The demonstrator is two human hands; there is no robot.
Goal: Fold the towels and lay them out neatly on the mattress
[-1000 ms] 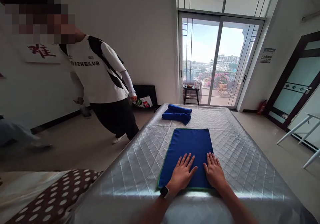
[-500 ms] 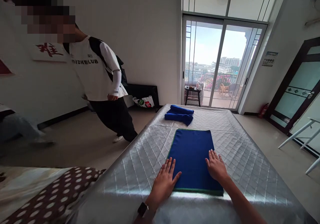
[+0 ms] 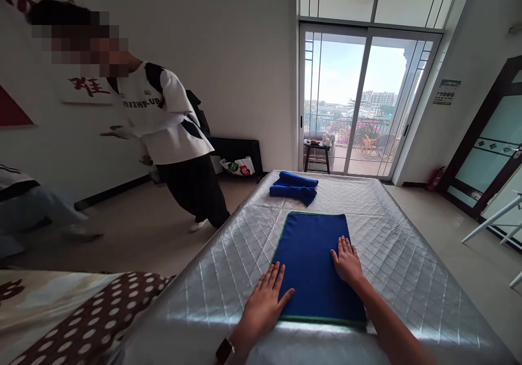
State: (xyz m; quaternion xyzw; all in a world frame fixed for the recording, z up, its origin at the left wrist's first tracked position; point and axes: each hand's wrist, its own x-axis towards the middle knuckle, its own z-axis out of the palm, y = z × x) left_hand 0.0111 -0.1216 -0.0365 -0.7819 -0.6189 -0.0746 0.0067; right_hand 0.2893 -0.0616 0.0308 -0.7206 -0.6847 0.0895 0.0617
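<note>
A blue cloth (image 3: 313,267) with green edging lies flat as a rectangle on the silver quilted cover (image 3: 228,267) in front of me. My left hand (image 3: 263,299) rests flat on its left edge near the front corner, fingers spread and thumb on the cloth. On the opposite edge, my right hand (image 3: 346,259) lies with fingers stretched out over the cloth. Neither hand grips anything. Farther back on the cover are rolled or folded blue cloths (image 3: 293,186), apart from the flat one.
At the left stands a person (image 3: 171,125) in a white top and black trousers, with another person (image 3: 36,207) partly visible lower left. A brown dotted blanket (image 3: 98,310) lies beside the cover. Behind are a sliding glass door (image 3: 334,98) and a low black bench (image 3: 255,158); white stool legs (image 3: 489,218) stand right.
My right hand has slid slightly up and inward on the cloth; my left hand stays at the left edge. The person at the left has raised a forearm. The view has shifted a little.
</note>
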